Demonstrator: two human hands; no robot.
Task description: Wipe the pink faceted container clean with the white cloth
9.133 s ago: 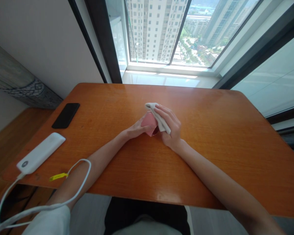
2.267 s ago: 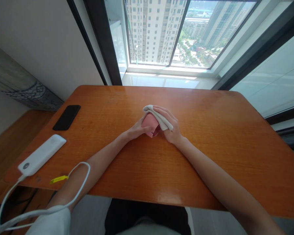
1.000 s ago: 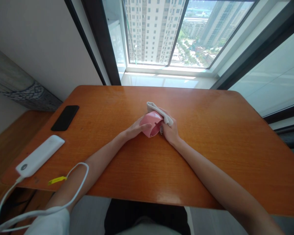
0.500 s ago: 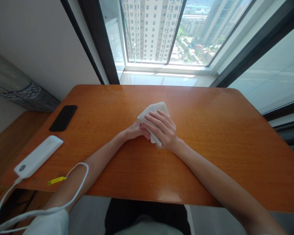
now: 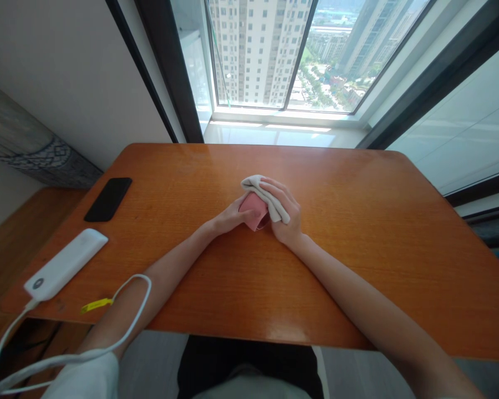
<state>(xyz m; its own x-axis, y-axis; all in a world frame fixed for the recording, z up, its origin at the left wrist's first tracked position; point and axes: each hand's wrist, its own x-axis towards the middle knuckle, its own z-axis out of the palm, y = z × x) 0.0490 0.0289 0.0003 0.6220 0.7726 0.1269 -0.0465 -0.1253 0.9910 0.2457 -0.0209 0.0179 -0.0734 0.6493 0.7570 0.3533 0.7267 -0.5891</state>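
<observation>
Your left hand (image 5: 235,215) is curled closed around a pink object (image 5: 251,206), thumb across its near face, the remaining fingers mostly hidden behind. Your right hand (image 5: 289,213) is partly curved, fingers over a folded pale cloth (image 5: 273,201) that it holds against the object's upper right side; its thumb cannot be seen. The pink object is located between your two hands, over the middle of the tabletop (image 5: 357,260); contact with the wood cannot be confirmed. It sits tilted, its dark opening turned toward about five o'clock, with the visible body running roughly from eleven to five; its full long axis cannot be established under fingers and cloth. The folded cloth slants from ten to four. Measured from the object, the far table edge lies at twelve, near the window (image 5: 270,61); the near edge at six, just before your lap. At three, a broad run of wood extends to the slanting right edge. At nine, near the left edge, lies a black phone (image 5: 108,199); between eight and nine, a white power bank (image 5: 66,264). Its white cable (image 5: 143,305) crosses your left forearm (image 5: 170,266).
</observation>
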